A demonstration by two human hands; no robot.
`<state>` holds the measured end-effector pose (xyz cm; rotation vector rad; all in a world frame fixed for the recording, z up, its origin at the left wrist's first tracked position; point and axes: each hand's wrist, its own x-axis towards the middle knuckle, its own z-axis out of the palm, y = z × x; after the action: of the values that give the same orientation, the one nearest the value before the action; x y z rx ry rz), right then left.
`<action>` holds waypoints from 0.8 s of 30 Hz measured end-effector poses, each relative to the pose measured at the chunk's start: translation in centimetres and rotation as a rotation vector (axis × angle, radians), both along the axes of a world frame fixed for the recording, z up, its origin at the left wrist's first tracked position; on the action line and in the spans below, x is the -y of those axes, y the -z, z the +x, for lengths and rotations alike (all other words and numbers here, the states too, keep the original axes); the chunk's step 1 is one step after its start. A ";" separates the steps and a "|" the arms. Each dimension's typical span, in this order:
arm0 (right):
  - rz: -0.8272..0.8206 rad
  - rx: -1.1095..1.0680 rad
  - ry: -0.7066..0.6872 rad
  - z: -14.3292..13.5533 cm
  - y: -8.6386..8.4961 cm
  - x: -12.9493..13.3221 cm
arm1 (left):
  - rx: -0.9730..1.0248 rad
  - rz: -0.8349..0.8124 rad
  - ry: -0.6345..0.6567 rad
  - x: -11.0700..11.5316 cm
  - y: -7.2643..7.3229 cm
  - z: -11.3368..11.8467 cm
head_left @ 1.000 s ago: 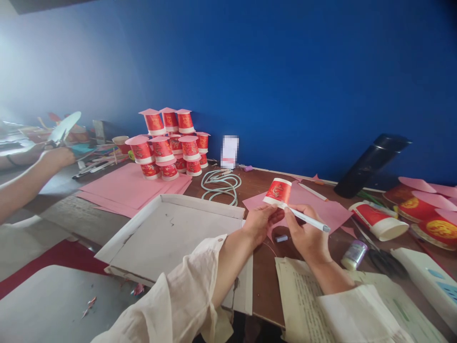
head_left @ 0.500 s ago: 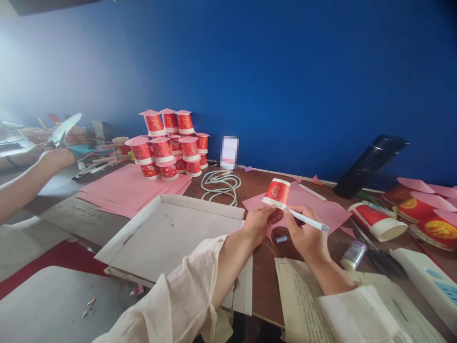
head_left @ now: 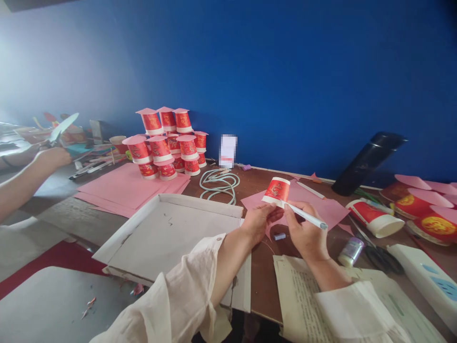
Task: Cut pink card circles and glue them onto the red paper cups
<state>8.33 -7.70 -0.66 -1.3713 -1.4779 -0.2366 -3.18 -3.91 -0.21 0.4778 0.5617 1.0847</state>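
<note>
My left hand grips a red paper cup with a dragon print by its white rim, which faces down. In my right hand is a white marker pen, its tip at the cup's rim. Whether the tip touches the cup I cannot tell. Beneath the cup lies a pink paper sheet, and a small marker cap rests just below my hands. A second red paper cup lies on its side to the right.
Pink-topped red cups stand stacked at the back left, behind a shallow cardboard tray. A coiled cable, black bottle, scissors, small jar and power strip surround the work. At far left, another person's hand holds pale paper.
The whole view has shifted slightly. My hands keep nearly the same hold, and the pen's back end has tilted a little to the left.
</note>
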 end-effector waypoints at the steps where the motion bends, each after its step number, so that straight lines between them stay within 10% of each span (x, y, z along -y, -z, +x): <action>1: -0.002 0.002 0.007 0.0 0.0 0.0 | 0.002 0.003 0.001 0.0 0.1 0.0; 24: 0.009 -0.032 -0.017 0.1 -0.1 0.1 | -0.006 0.017 0.013 0.0 0.2 0.0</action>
<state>8.38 -7.81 -0.57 -1.3494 -1.4602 -0.2093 -3.20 -3.93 -0.38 0.4993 0.5547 1.0767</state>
